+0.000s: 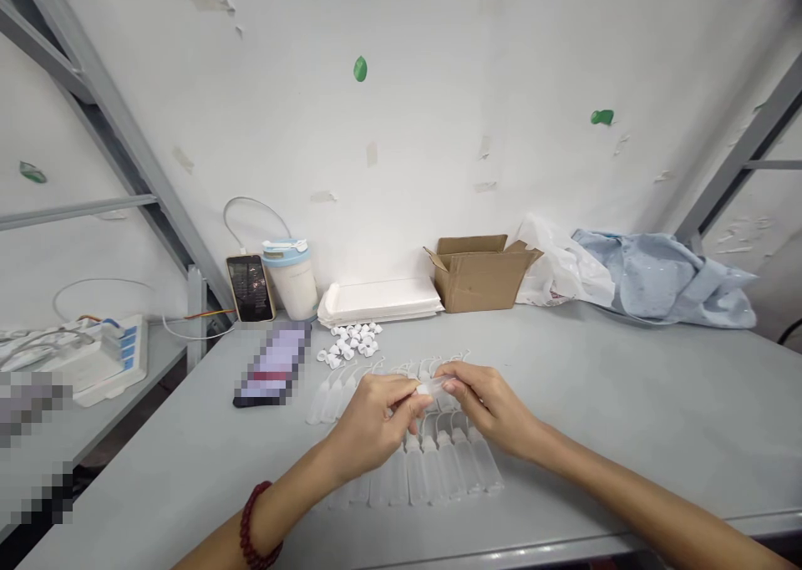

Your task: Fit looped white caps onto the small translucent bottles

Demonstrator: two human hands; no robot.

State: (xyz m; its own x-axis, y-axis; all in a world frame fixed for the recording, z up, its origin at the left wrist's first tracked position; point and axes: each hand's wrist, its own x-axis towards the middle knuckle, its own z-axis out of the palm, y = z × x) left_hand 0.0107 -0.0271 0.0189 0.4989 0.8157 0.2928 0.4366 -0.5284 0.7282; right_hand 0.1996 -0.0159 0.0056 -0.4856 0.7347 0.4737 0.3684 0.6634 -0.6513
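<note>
My left hand (376, 419) and my right hand (485, 407) meet over the grey table (626, 419), both pinching one small clear plastic bottle (432, 392) between their fingertips. The left wrist wears a dark red bead bracelet (254, 526). Under the hands lie rows of the same small clear bottles (448, 465), laid side by side, with more of them (332, 390) farther back to the left. A heap of small white caps (352, 342) sits behind them.
A phone (272, 365) lies flat at the left; another phone (251, 287) leans on the wall beside a white cup with a blue lid (291, 279). White trays (379, 301), an open cardboard box (479, 273), a plastic bag (564, 269) and blue cloth (664, 279) line the wall.
</note>
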